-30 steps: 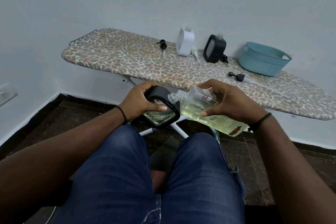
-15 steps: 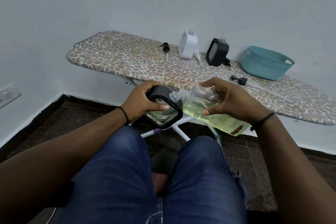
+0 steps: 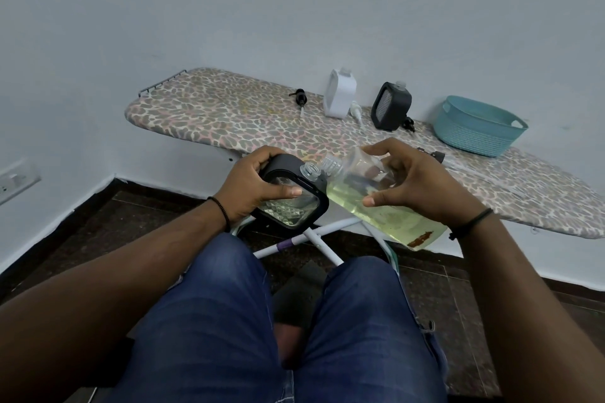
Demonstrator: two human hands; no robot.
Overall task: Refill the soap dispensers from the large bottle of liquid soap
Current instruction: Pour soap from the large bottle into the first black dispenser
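My left hand (image 3: 250, 186) grips a black-framed clear soap dispenser (image 3: 291, 203), tilted, its open threaded neck pointing right. My right hand (image 3: 412, 183) holds the large clear bottle (image 3: 376, 206) of yellow-green liquid soap, lying almost level with its open mouth right beside the dispenser's neck. Both are held above my knees, in front of the ironing board (image 3: 248, 121). On the board stand a white dispenser (image 3: 339, 98) and a second black dispenser (image 3: 391, 106), both without pumps.
A black pump head (image 3: 299, 97) lies left of the white dispenser, a white pump (image 3: 356, 109) between the two dispensers, another black pump (image 3: 433, 154) behind my right hand. A teal basket (image 3: 478, 126) sits at the board's right. A wall socket (image 3: 14, 181) is at the left.
The view has risen and shifted a little. The dispenser's neck has come into sight next to the bottle's mouth, and my right-hand fingers have loosened and spread on the bottle.
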